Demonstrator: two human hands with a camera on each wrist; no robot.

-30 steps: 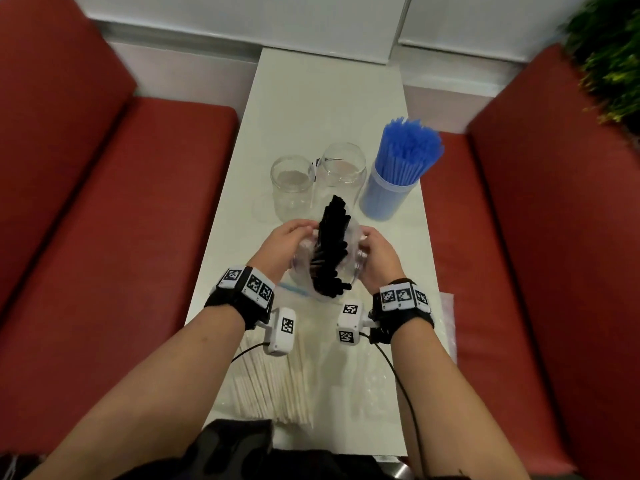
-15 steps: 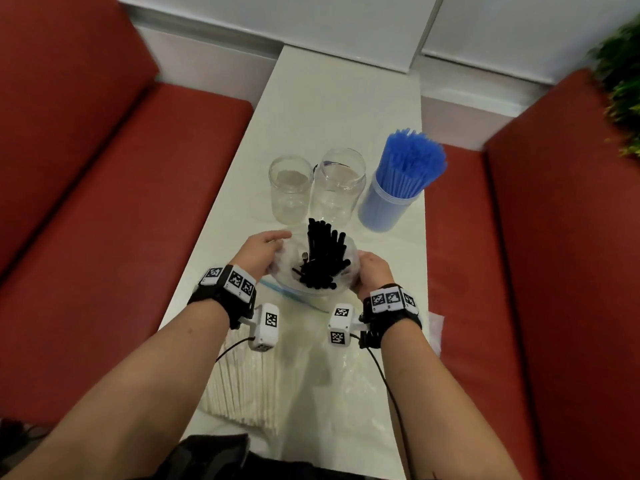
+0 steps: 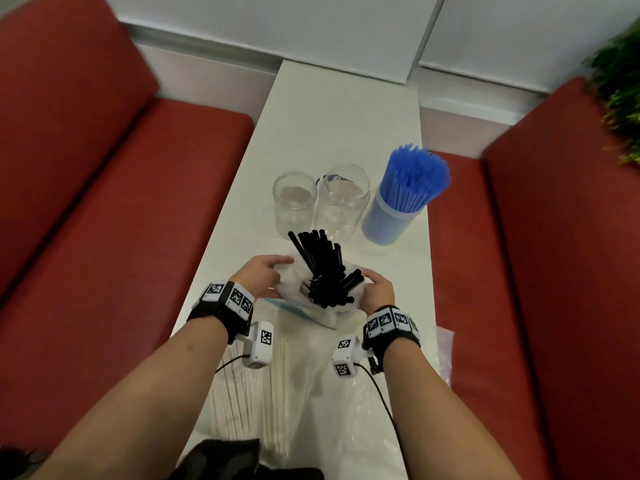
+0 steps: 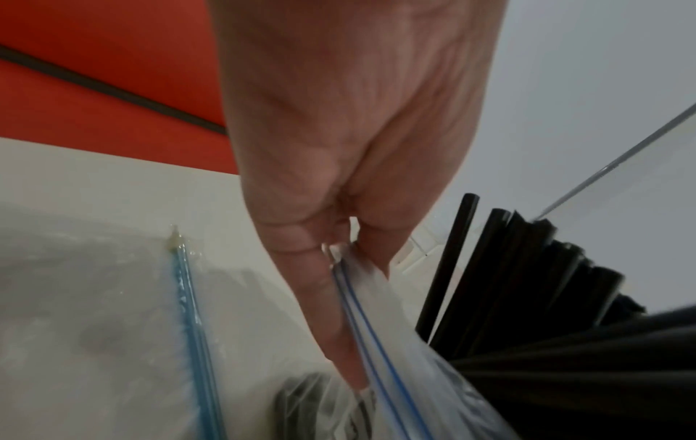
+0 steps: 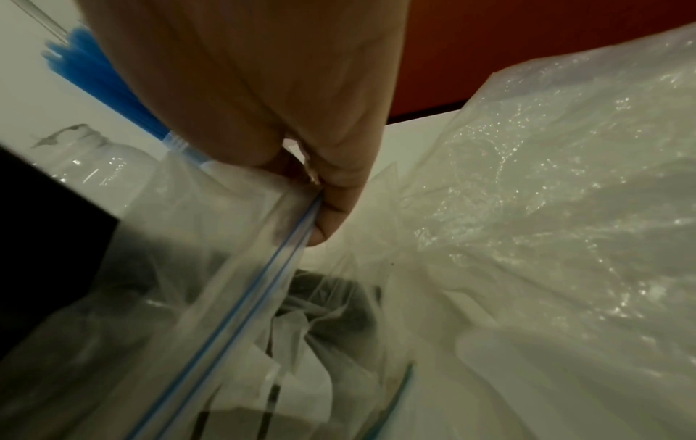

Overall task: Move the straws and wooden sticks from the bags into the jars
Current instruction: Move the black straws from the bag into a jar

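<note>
Blue straws (image 3: 414, 178) already jarred far right; both grips, left hand (image 3: 263, 280) and right hand (image 3: 377, 292), pinch the zip bag (image 3: 294, 292) of black straws (image 3: 322, 268) mid-bench, two clear jars (image 3: 294, 202) empty, wooden sticks (image 3: 249, 393) still bagged near-left.

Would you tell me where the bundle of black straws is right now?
In the head view, the black straws stand in a clear zip bag held between both hands, mid-table, just in front of the two empty jars.

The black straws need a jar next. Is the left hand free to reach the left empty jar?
Probably not yet: the left hand is pinching the bag of black straws. The jar itself stands unobstructed.
</note>
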